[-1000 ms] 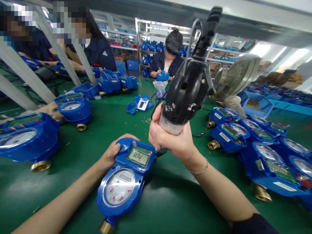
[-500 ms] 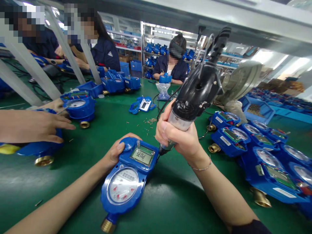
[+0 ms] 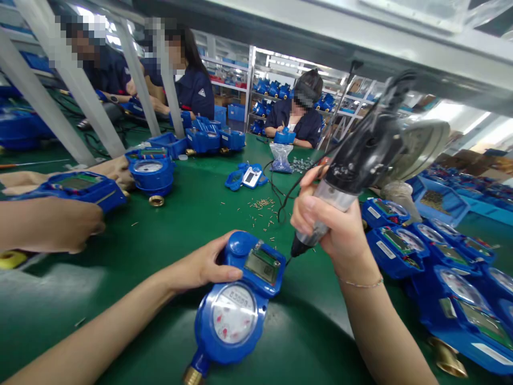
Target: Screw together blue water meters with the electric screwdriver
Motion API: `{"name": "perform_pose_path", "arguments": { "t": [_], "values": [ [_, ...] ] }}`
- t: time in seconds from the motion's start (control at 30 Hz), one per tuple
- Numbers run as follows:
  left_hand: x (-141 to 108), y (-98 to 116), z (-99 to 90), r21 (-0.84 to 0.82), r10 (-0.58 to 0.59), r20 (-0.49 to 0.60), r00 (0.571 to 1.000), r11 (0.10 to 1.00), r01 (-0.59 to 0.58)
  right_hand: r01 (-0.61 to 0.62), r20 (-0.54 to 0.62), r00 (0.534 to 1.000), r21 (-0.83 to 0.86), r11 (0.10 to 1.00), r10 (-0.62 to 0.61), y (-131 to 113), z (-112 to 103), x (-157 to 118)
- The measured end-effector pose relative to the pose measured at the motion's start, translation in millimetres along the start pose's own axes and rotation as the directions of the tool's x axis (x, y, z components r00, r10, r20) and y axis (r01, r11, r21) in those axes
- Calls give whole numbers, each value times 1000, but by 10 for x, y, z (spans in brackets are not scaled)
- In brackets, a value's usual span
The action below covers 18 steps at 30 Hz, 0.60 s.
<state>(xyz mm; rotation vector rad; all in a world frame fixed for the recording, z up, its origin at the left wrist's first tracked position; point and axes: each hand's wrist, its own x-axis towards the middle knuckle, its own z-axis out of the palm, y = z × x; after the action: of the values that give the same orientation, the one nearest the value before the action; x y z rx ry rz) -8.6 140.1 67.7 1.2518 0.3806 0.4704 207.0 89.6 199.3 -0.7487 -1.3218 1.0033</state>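
A blue water meter (image 3: 232,345) with a round dial and a small display lies tilted in front of me, its brass end toward me. My left hand (image 3: 214,264) grips its far left side, thumb on the top face. In my right hand (image 3: 332,222) is a black and silver electric screwdriver (image 3: 355,160), fingers wrapped round its lower body. Its tip points down and left, close to the meter's right edge beside the display; whether it touches I cannot tell. Small screws (image 3: 262,204) lie scattered on the green table (image 3: 192,224) beyond the meter.
Several opened water meters (image 3: 396,248) crowd the right side. A blue bin (image 3: 438,198) of small parts stands behind them. A bag (image 3: 280,158) and an opened blue cover (image 3: 246,176) lie ahead. At left, a co-worker's hand (image 3: 52,224) is beside another meter (image 3: 86,190). Metal posts slant nearby.
The view has shifted, so most things sit further right and lower. The screwdriver leans more to the right, its tip slightly further from the meter. My left thumb has slid toward the dial.
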Motion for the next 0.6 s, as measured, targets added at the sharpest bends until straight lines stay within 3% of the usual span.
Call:
{"name": "perform_pose_path", "arguments": {
  "t": [0.1,0.2,0.27,0.33,0.47,0.6],
  "values": [
    [33,-35,297,-24,-19,-150,989,1000,15,104,-81,991,-34,994,-106,-202,-52,85],
    [42,-60,534,53,-7,-338,941,998,27,242,-196,950,-35,970,-244,-331,5,196],
    [39,-86,614,91,18,-435,900,996,24,290,-259,922,-36,956,-290,-318,111,260],
    [32,-122,636,98,39,-505,862,995,12,281,-250,928,-13,960,-276,-234,234,302],
    [10,-162,607,93,55,-538,841,996,-6,186,-112,977,14,982,-183,14,389,332],
    [-25,-101,592,20,-21,-449,893,999,33,170,-8,985,56,984,-170,191,407,350]
  ]
}}
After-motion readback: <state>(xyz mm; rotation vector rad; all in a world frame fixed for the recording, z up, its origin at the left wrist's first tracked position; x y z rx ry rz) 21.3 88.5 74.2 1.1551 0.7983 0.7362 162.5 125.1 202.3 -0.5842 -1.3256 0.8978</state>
